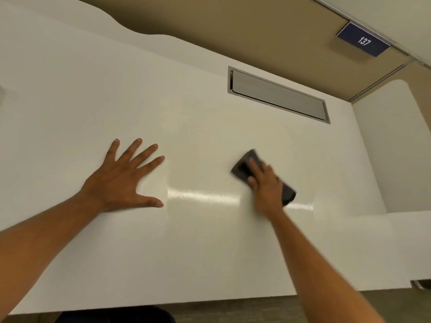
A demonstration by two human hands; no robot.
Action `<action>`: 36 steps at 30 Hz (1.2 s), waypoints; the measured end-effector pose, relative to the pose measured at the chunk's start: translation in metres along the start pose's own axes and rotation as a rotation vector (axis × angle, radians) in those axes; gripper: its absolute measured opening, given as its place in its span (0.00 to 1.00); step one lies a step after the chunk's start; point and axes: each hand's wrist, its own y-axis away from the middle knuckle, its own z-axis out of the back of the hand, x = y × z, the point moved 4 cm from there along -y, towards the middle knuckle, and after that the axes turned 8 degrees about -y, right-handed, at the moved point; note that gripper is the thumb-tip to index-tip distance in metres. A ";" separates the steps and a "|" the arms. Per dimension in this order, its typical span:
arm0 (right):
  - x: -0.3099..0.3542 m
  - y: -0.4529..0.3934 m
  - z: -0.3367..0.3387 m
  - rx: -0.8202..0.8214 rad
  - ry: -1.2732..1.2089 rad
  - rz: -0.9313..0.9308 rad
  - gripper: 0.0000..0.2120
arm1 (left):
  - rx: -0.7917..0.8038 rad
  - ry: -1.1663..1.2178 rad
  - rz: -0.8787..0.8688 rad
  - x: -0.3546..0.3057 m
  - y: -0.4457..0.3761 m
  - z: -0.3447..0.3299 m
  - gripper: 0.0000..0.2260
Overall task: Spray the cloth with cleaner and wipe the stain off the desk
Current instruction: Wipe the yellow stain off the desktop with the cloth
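A dark grey folded cloth [245,166] lies flat on the white desk [210,252], right of the middle. My right hand [265,185] presses down on it, fingers over its top, and both look motion-blurred. My left hand [126,180] rests flat on the desk to the left with its fingers spread and nothing in it. A shiny wet-looking streak [203,197] runs across the desk between the two hands. No stain shows clearly, and no spray bottle is in view.
A grey metal cable hatch [279,94] is set into the desk at the back right. A tan partition [256,26] stands behind the desk, with a dark blue sign [362,39] reading 137. The desk's front edge runs along the bottom.
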 end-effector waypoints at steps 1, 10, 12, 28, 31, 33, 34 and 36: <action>-0.009 -0.032 0.011 -0.025 0.000 -0.048 0.26 | 0.001 0.000 0.001 0.000 0.000 0.000 0.53; 0.061 -0.018 -0.022 -0.013 0.011 -0.035 0.27 | -0.017 -0.008 -0.010 0.000 0.002 0.001 0.53; 0.087 0.043 -0.041 0.017 0.013 0.035 0.28 | -0.017 -0.006 -0.012 0.001 0.002 0.001 0.53; -0.108 0.025 0.044 -0.155 -0.022 -0.408 0.27 | -0.034 -0.007 -0.013 -0.001 0.001 0.002 0.52; -0.073 -0.003 0.033 -0.164 -0.020 -0.481 0.27 | -0.033 -0.007 -0.011 -0.001 0.003 0.003 0.52; -0.030 0.006 0.015 -0.141 -0.039 -0.388 0.27 | -0.039 0.007 -0.004 -0.001 0.003 0.003 0.52; -0.006 0.019 0.003 -0.126 -0.042 -0.333 0.28 | -0.041 0.015 -0.001 0.000 0.004 0.004 0.52; 0.044 0.056 -0.025 -0.107 -0.038 -0.255 0.27 | -0.039 0.016 -0.002 -0.001 0.003 0.004 0.52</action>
